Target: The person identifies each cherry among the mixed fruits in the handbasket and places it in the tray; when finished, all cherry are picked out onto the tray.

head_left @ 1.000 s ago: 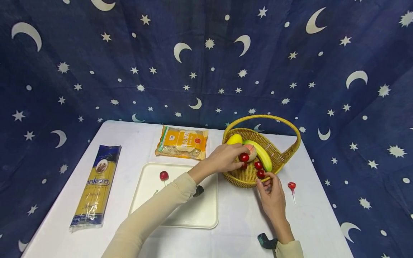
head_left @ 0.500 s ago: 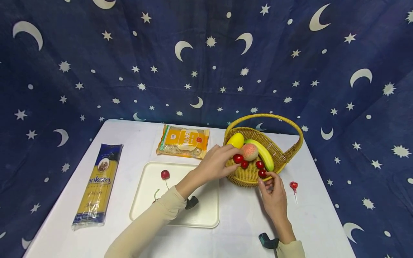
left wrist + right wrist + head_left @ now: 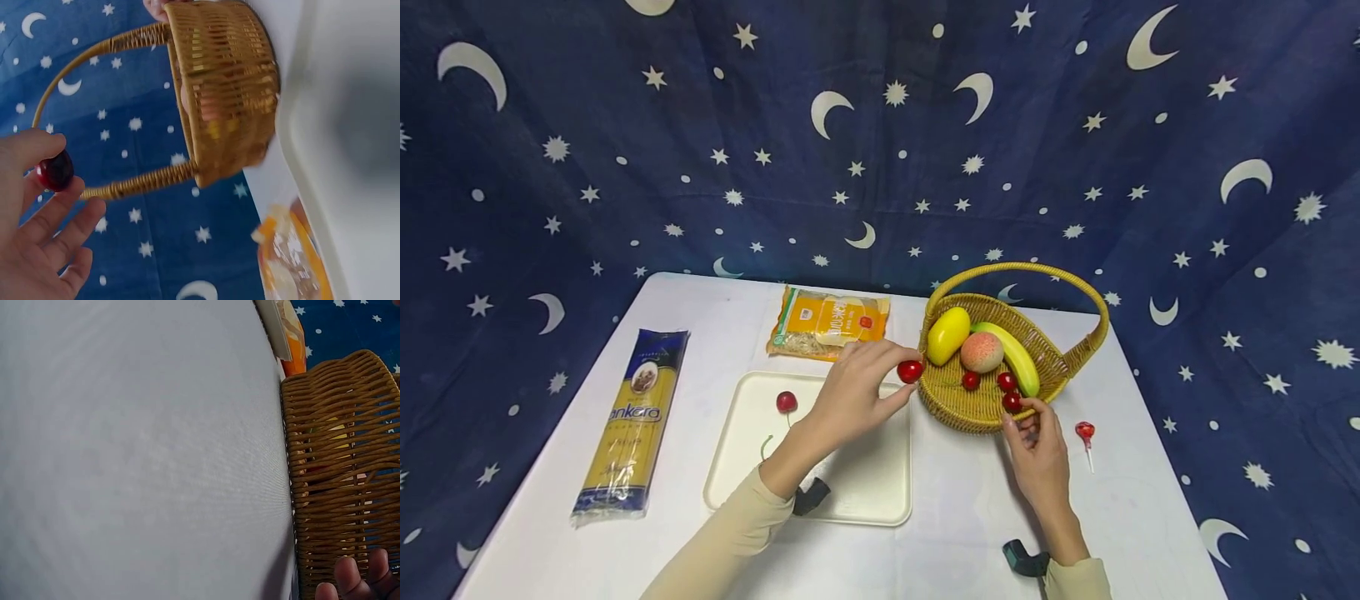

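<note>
left hand (image 3: pixel 850 396) pinches cherry (image 3: pixel 910 371) beside basket (image 3: pixel 955 408) rim; keep pinch light, carry low over tray (image 3: pixel 865 492). right hand (image 3: pixel 1037 454) grips basket's near rim; hold steady.

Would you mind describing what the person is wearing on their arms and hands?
Both arms are covered by close-fitting, long beige sleeves that end at the wrists. The left hand and right hand are bare, without gloves or visible rings. A small dark device sits under the left wrist, and a similar dark one at the right wrist.
</note>
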A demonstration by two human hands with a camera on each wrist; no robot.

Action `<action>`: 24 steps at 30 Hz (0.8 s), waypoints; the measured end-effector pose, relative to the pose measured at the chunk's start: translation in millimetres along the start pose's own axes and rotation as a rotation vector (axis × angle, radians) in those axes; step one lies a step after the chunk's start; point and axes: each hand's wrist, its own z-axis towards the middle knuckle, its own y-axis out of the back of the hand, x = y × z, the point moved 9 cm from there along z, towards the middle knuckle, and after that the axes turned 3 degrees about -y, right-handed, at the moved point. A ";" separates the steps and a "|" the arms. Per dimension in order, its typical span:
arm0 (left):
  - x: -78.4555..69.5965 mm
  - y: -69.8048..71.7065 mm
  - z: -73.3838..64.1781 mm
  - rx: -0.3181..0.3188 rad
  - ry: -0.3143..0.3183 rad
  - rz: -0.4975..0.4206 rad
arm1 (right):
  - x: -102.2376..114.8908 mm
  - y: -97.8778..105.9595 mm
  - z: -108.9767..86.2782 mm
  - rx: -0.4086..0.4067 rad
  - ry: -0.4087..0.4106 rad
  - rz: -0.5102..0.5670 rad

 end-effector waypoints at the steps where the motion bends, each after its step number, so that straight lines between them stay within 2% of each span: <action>1: 2.9 5.2 -5.5 -0.016 0.009 0.007 | 0.4 -0.2 0.0 0.001 0.003 0.001; 7: 19.0 30.8 -34.4 -0.105 0.073 0.036 | 3.0 4.4 1.8 -0.017 0.026 -0.001; 14: 30.5 47.0 -63.3 -0.153 0.142 0.091 | 1.7 3.3 0.2 -0.006 0.003 -0.004; 20: 39.3 46.5 -92.1 -0.158 0.169 0.126 | 2.2 0.8 -0.2 -0.004 0.000 -0.017; 24: 43.9 38.4 -108.3 -0.115 0.173 0.154 | 3.2 -0.5 -1.3 -0.001 0.001 -0.014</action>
